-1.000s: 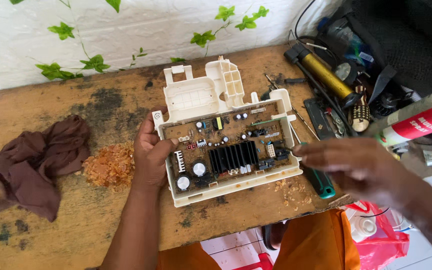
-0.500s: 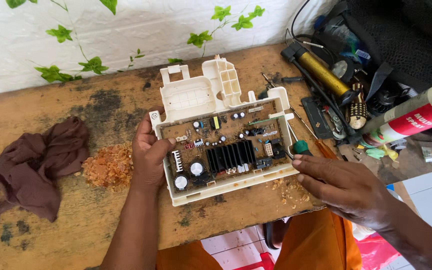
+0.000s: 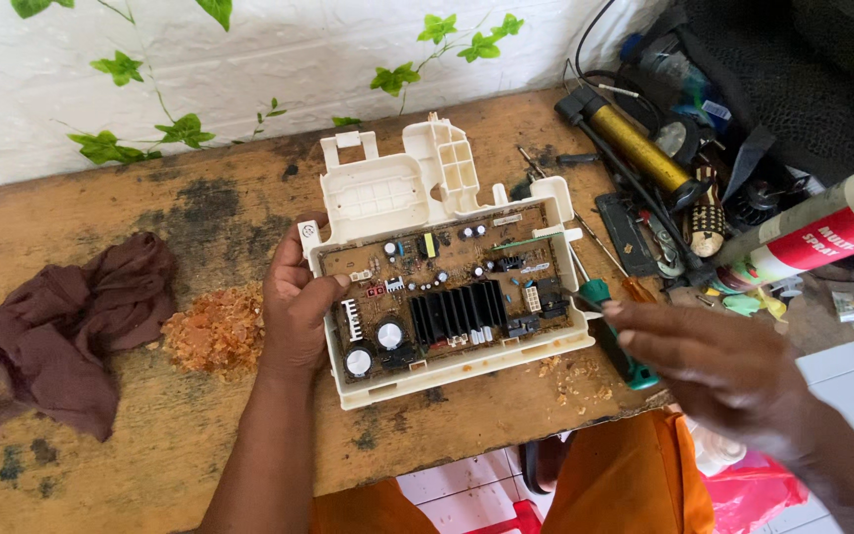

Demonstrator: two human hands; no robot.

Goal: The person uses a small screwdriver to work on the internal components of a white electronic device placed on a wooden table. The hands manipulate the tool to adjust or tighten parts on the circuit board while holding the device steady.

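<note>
The left hand [image 3: 294,311] is gripping the left edge of the white-cased circuit board [image 3: 447,287], lying mid-table [image 3: 101,475]. The right hand [image 3: 719,371] is hovering open over the green screwdriver [image 3: 615,331] near the right edge, beside a red-and-white spray can [image 3: 822,232].

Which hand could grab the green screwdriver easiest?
Probably the right hand: it hovers open right beside the green screwdriver. The left hand is busy gripping the white case of the circuit board.

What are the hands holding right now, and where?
Left hand grips the white circuit board housing by its left edge. Right hand is open, holding nothing.
</note>
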